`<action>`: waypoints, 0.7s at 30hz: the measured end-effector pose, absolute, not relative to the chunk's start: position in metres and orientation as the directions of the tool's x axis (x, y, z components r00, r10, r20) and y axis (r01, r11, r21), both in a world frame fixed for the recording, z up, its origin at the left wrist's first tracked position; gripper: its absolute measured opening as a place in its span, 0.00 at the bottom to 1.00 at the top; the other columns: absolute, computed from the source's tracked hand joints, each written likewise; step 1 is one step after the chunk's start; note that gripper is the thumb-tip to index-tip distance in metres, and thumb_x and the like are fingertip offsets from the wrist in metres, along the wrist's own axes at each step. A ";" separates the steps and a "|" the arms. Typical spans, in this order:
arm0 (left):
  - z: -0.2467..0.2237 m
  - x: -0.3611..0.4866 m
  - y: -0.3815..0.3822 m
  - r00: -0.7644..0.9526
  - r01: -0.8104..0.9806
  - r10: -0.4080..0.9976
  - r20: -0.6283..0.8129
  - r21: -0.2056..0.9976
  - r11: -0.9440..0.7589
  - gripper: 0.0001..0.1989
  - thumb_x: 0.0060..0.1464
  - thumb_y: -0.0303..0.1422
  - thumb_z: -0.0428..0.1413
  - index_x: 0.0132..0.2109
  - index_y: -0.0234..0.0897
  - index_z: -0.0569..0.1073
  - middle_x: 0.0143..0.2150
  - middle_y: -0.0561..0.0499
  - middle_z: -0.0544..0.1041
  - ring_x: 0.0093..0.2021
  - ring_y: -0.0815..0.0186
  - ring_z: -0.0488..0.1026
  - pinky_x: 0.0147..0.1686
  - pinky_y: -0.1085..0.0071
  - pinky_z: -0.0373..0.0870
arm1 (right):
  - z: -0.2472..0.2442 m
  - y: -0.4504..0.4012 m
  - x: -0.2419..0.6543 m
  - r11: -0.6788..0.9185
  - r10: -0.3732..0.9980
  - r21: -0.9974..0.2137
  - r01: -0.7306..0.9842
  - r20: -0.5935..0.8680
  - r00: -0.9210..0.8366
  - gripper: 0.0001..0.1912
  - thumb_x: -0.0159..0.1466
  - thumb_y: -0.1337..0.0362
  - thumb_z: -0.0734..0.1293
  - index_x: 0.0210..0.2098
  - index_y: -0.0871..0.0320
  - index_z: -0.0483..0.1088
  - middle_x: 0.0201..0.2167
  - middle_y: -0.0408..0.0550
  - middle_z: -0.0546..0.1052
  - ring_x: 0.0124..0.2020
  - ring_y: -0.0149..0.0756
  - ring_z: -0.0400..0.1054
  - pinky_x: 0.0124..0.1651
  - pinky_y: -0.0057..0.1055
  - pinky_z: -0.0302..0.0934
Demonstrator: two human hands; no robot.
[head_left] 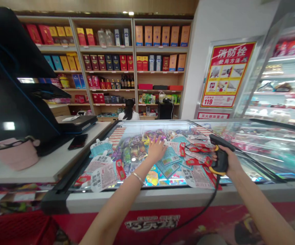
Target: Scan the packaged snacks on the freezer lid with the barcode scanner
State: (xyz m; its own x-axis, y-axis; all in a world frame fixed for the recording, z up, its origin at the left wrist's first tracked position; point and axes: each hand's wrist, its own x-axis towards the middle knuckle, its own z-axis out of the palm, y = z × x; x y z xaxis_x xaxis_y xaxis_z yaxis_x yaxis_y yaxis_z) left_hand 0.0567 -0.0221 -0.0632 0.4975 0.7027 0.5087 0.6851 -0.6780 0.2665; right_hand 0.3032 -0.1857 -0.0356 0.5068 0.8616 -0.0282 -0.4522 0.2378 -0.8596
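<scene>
My left hand [156, 149], with a bracelet on the wrist, reaches over the glass-topped chest freezer [162, 194]. Its fingers are spread at the edge of some light-blue snack packets [171, 156]; whether they touch them I cannot tell. My right hand [230, 158] is wrapped round a black and yellow barcode scanner [221, 160], whose cable hangs down in front of the freezer. Under and beside the scanner lies a pile of red and white snack pouches [197, 177]. More such pouches [108, 175] lie on the left part of the glass.
On the left counter [47, 172] are a pink cup [17, 154], a dark phone [78, 142] and a black checkout terminal [17, 85]. A red basket [19, 228] is at lower left. Behind the freezer, a person [129, 110] is before shelves [109, 49] of boxes and bottles.
</scene>
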 end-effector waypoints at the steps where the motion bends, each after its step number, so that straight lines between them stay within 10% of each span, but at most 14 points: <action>1: -0.050 0.046 -0.016 0.454 0.702 0.707 0.542 0.270 -0.659 0.19 0.58 0.42 0.47 0.53 0.45 0.71 0.64 0.47 0.61 0.65 0.50 0.52 0.63 0.46 0.43 | -0.028 -0.184 0.298 0.249 0.861 -0.863 -0.440 -0.010 0.508 0.03 0.54 0.63 0.65 0.27 0.56 0.67 0.20 0.42 0.68 0.15 0.28 0.59 0.15 0.26 0.58; 7: 0.022 -0.074 0.035 0.157 0.884 0.820 0.550 0.292 -0.365 0.18 0.55 0.41 0.50 0.48 0.37 0.73 0.48 0.41 0.75 0.50 0.54 0.70 0.52 0.60 0.62 | 0.013 -0.153 0.231 0.178 0.953 -0.880 -0.440 0.043 0.298 0.06 0.56 0.60 0.64 0.29 0.56 0.67 0.18 0.42 0.66 0.15 0.29 0.58 0.14 0.26 0.56; 14: -0.011 -0.204 0.070 -0.411 0.893 0.858 0.309 0.326 0.310 0.27 0.46 0.48 0.57 0.47 0.31 0.73 0.51 0.29 0.71 0.52 0.43 0.68 0.44 0.54 0.66 | 0.004 -0.075 0.117 0.028 0.999 -0.849 -0.528 0.034 -0.002 0.06 0.56 0.62 0.64 0.26 0.58 0.66 0.19 0.42 0.68 0.15 0.25 0.59 0.15 0.22 0.57; 21: -0.035 -0.213 0.075 -0.440 0.868 0.874 0.206 0.347 0.355 0.41 0.33 0.54 0.61 0.50 0.28 0.72 0.55 0.26 0.67 0.56 0.38 0.62 0.48 0.52 0.63 | -0.037 -0.048 0.040 -0.226 0.958 -0.872 -0.435 -0.117 -0.264 0.09 0.58 0.60 0.64 0.27 0.60 0.67 0.17 0.43 0.70 0.14 0.26 0.60 0.15 0.23 0.57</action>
State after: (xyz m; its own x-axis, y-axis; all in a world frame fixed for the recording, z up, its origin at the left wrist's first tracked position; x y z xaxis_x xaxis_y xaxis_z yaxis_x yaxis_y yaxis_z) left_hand -0.2129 0.0753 -0.0345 -0.4395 0.8743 0.2058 0.8682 0.3548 0.3470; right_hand 0.0403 -0.0483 -0.0374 -0.2636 0.9575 -0.1167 -0.4347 -0.2259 -0.8718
